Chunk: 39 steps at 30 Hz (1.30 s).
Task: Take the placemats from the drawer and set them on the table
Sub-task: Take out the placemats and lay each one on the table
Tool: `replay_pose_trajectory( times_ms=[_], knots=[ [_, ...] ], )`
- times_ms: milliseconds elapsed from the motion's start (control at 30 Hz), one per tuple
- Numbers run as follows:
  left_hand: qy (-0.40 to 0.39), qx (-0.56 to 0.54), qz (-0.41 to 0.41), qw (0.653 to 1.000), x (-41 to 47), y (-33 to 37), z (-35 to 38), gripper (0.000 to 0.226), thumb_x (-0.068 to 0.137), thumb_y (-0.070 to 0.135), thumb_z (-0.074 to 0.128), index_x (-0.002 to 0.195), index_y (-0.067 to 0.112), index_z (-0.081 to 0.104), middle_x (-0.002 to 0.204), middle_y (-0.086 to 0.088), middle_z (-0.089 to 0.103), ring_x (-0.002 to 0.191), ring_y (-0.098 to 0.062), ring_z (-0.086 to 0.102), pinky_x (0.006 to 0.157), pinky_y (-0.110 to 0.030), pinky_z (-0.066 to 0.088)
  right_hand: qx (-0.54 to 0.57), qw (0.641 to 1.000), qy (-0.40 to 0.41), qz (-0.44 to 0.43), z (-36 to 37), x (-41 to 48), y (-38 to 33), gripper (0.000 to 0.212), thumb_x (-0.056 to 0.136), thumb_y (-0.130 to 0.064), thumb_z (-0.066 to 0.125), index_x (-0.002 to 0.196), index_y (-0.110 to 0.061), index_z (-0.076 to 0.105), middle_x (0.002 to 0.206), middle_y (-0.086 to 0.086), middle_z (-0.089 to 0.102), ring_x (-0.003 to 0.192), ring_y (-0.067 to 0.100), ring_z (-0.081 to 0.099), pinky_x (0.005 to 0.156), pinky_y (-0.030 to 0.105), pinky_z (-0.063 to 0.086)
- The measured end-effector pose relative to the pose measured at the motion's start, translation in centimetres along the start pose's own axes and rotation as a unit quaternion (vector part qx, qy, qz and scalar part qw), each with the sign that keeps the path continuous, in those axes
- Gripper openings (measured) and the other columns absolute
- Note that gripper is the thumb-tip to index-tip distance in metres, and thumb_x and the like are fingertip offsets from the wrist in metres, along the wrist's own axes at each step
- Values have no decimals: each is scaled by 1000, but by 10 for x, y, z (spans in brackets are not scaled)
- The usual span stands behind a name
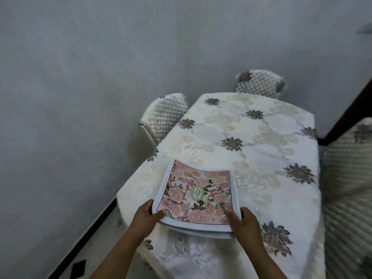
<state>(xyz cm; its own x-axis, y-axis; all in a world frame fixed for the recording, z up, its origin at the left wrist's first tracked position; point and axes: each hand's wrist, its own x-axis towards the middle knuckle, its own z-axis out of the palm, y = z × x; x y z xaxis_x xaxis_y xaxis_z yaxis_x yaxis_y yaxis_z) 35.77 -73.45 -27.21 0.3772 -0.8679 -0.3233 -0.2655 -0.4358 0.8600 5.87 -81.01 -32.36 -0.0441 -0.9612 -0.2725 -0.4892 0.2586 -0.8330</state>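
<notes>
Grey-walled dining corner — a draped table ringed by quilted chairs

A bare grey-white wall [80, 77] fills everything above and to the left of the left hand [145, 216]. It meets a pale floor [104, 236] along a dark skirting strip [86, 235], and a dark diamond inlay [78, 267] sits low on that side. Ahead of that hand and the right hand [245, 220] stretches the tabletop [251, 137], under a white embroidered cloth [191, 256] with grey-brown flower motifs. A chair [163, 115] in a quilted cream cover stands ahead to the left, and another chair [259, 83] stands at the far end. Right of the right hand a third quilted chair back [346, 178] rises — dark wooden trim [346, 121] runs behind it. The light is soft and even.
</notes>
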Motion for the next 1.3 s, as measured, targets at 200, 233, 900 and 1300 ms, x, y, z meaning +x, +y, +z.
replay_pose_trajectory(
  times_ms=[200, 233, 900, 1300],
  knots=[
    [-109, 36, 47, 992, 52, 1, -26, 16, 85, 16, 72, 101, 17, 67, 91, 1, 74, 79, -9, 68, 60, -15, 47, 12, 992, 109, 60, 32, -41, -13, 28, 88, -35, 66, 78, -9, 57, 69, 11, 59, 62, 22, 58, 54, 33, 45],
    [-119, 40, 53, 991, 56, 0, -28, 14, 86, 16, 72, 99, 17, 67, 88, 0, 74, 78, -10, 68, 59, -15, 46, 15, 990, 121, 70, 37, -48, -14, 28, 88, -33, 66, 77, -9, 57, 68, 10, 58, 61, 21, 57, 53, 32, 42],
    [-159, 148, -52, 975, 51, -99, -17, 20, 87, 20, 71, 101, 9, 62, 93, -11, 68, 72, -24, 67, 43, -21, 52, -56, 965, 59, 250, 100, -86, 45, 21, 91, -33, 60, 97, -15, 50, 108, 14, 67, 92, 31, 60, 71, 30, 39],
    [-142, 299, 19, 943, 63, -117, -12, 37, 82, 24, 65, 112, 8, 52, 96, -11, 50, 83, -23, 47, 71, -32, 40, -215, 943, 97, 234, 115, -84, 43, 32, 89, -27, 55, 112, -5, 49, 109, 17, 53, 103, 38, 56, 83, 43, 47]
  ],
)
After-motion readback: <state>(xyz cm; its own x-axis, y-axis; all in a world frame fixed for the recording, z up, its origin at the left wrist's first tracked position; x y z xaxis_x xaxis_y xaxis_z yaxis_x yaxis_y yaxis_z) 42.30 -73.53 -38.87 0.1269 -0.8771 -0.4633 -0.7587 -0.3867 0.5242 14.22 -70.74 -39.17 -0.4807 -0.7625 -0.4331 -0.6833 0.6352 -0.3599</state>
